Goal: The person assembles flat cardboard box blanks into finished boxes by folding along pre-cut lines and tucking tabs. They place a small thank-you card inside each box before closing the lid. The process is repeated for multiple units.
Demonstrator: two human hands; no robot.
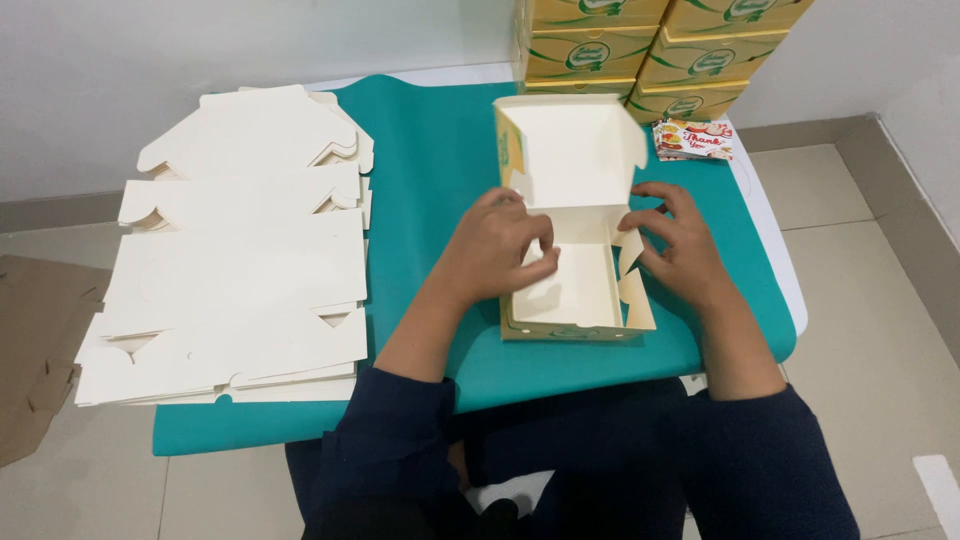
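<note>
Now, carton: one cream cardboard carton [575,270] stands half-folded near the middle of the worktop, its lid flap raised at the far side and its tray open toward the camera.
Carton outside: the low front wall shows a yellow and green print; the inside is plain cream.
Left hand: the left hand [495,250] lies over the carton's left wall, its fingers [540,262] curled down into the tray and pressing a cream side flap inward; they touch the card but do not close round it.
Right hand: the right hand [680,245] rests against the carton's right wall, fingers [640,222] bent and pinching the small right side flap at the corner under the lid.
Carton and fingers: the tray lies between the two hands, with fingertips of both reaching inside from either side.
Worktop: one teal sheet [430,150] covers the worktop [785,270], whose white edge shows at the right.
Flat blanks: one stack of unfolded cream blanks [235,270] lies at the left of the teal sheet, well apart from the carton; the number of sheets cannot be told.
Finished boxes: two stacks of yellow and green boxes [655,50] stand at the far edge, just behind the raised lid; about three show in each.
Cards: a small pile of printed cards [695,140] lies beside them, at the right.
Floor: brown cardboard [35,340] lies on the tiles at the left.
</note>
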